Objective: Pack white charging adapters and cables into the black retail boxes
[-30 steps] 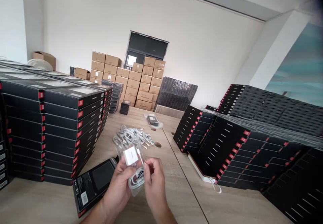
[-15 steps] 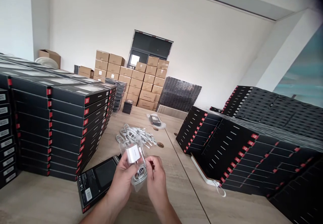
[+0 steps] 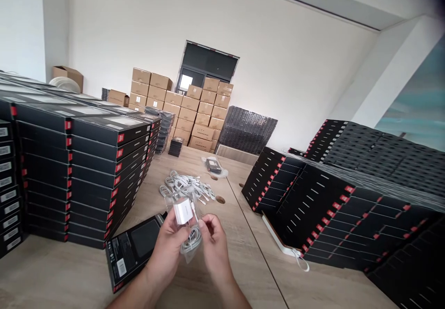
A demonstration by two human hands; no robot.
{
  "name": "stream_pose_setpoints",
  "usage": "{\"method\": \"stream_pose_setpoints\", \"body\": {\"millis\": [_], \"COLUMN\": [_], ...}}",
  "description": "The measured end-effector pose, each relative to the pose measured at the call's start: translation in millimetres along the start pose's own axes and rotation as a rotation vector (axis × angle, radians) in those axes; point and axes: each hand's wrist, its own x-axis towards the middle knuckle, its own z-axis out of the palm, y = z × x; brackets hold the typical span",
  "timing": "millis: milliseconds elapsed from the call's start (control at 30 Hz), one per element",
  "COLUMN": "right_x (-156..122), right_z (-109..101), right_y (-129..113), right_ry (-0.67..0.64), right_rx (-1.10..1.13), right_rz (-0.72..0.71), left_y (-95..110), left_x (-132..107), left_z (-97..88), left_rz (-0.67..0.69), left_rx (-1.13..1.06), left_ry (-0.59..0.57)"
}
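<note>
My left hand grips a clear plastic bag from the left; inside it sit a white charger block and a coiled white cable. My right hand pinches the bag's right edge near the coil. Both hands hover over the wooden table. A flat black box lies on the table just left of my left hand. Beyond the bag lies a heap of coiled white cables.
Tall stacks of black boxes with red tabs line the left; more stacks slope along the right. A bagged dark item lies farther back. Brown cartons stand by the far wall. A white strip lies beside the right stacks.
The view has shifted slightly. My hands stay on the bag, and my right fingers have slid a little along its edge.
</note>
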Motion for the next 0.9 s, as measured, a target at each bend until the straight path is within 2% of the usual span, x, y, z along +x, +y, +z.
{"method": "stream_pose_setpoints", "body": {"millis": [167, 333, 433, 633, 900], "right_x": [2.0, 1.3, -1.0, -5.7, -11.3], "right_z": [-5.7, -8.1, -5.4, 5.0, 0.2], "right_y": [2.3, 0.6, -1.2, -0.8, -10.6], "right_ry": [-0.038, -0.137, -0.098, 0.000, -0.174], "right_rx": [0.140, 0.055, 0.016, 0.098, 0.160], "right_rz": [0.045, 0.041, 0.028, 0.052, 0.071], "left_y": [-0.4, -1.9, 0.2, 9.0, 15.2], "left_x": [0.4, 1.0, -1.0, -4.1, -0.8], "left_z": [-1.9, -1.5, 0.9, 2.5, -7.0], "left_rz": [-0.024, -0.029, -0.078, -0.232, -0.274], "left_rx": [-0.010, -0.042, -0.076, -0.152, -0.091], "left_ry": [-0.038, -0.024, -0.027, 0.006, 0.014]}}
